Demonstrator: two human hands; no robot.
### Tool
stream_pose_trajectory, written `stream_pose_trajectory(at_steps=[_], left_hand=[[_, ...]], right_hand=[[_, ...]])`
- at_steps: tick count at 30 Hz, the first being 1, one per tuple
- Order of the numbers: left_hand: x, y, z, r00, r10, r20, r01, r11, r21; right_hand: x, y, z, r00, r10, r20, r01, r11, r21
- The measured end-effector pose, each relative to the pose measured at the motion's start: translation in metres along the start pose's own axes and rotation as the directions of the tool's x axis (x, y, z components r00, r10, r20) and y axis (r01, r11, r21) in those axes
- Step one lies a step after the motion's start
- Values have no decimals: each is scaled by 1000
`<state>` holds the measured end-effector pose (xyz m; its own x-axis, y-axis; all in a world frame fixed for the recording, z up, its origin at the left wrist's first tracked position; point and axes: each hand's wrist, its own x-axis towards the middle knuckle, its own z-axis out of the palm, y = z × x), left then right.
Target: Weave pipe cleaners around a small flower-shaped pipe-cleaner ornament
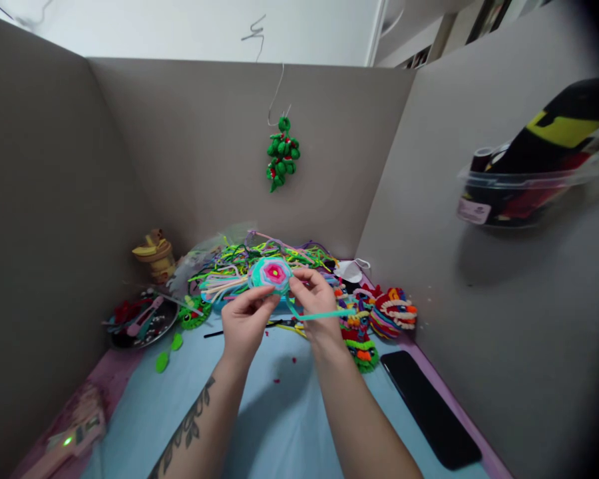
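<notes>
A round coil of pipe cleaner [267, 267], with a yellow centre ringed in pink, lilac and turquoise, is up in front of me above the table. My left hand [245, 322] pinches its lower left edge between thumb and fingers. At its right edge my right hand [315, 297] also has thumb and fingers closed on it. From the coil a loose turquoise pipe cleaner end [329, 314] bends down and runs right, across my right wrist. Behind the coil lies a heap of loose pipe cleaners [299, 253] in many colours.
Left are a metal bowl [167, 326] of small items, a green fuzzy figure [194, 314] and a pink glue gun [82, 432]. Right are striped fuzzy pieces [392, 313] and a black phone [432, 409]. Grey panels [239, 146] enclose the table; a bin [524, 183] hangs on the right one.
</notes>
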<state>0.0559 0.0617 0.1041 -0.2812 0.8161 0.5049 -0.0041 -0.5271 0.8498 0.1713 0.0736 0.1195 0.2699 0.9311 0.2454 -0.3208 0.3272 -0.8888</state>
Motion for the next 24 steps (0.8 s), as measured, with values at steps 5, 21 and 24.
stream_pose_trajectory(at_steps=[5, 21, 24], left_hand=[[-4, 6, -1, 990, 136, 18, -138, 982, 128], [7, -6, -2, 990, -129, 50, 134, 984, -117], [8, -10, -1, 979, -188, 76, 199, 963, -184]], right_hand=[[1, -2, -3, 997, 64, 34, -64, 998, -4], [6, -4, -12, 991, 34, 127, -38, 999, 28], [7, -4, -14, 991, -14, 131, 13, 1000, 11]])
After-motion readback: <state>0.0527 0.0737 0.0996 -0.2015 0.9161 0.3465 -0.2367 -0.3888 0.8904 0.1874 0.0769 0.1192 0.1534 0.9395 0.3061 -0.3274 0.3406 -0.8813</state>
